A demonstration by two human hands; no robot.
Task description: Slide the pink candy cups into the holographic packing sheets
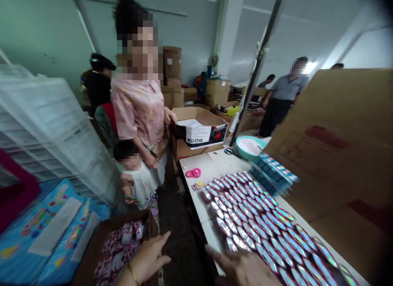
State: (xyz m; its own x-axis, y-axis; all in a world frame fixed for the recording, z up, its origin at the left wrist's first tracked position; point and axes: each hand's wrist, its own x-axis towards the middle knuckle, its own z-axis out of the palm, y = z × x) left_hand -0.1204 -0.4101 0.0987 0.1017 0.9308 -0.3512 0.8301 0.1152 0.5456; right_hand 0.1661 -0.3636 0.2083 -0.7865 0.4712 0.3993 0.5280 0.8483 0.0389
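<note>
My left hand (pixel 147 257), with a yellow bangle at the wrist, is held over the near edge of an open cardboard box (pixel 82 253). Its thumb and fingers are apart with nothing between them. Small red-and-white packets (pixel 119 249) fill that box. At the lower right, my right hand (pixel 245 269) is over the near edge of the white table (pixel 202 214), its index finger stretched out; the other fingers are partly cut off by the frame. Beside it, many shiny round pieces with dark red rims (pixel 254 214) stand in close rows.
On the table lie a pink tape dispenser (pixel 193 172), scissors (pixel 229 151), a teal basin (pixel 251 146) and blue packs (pixel 273 171). A big cardboard sheet (pixel 334 155) rises at the right. A person (pixel 139 110) and a child (pixel 138 179) stand ahead; plastic crates (pixel 58 126) stack up left.
</note>
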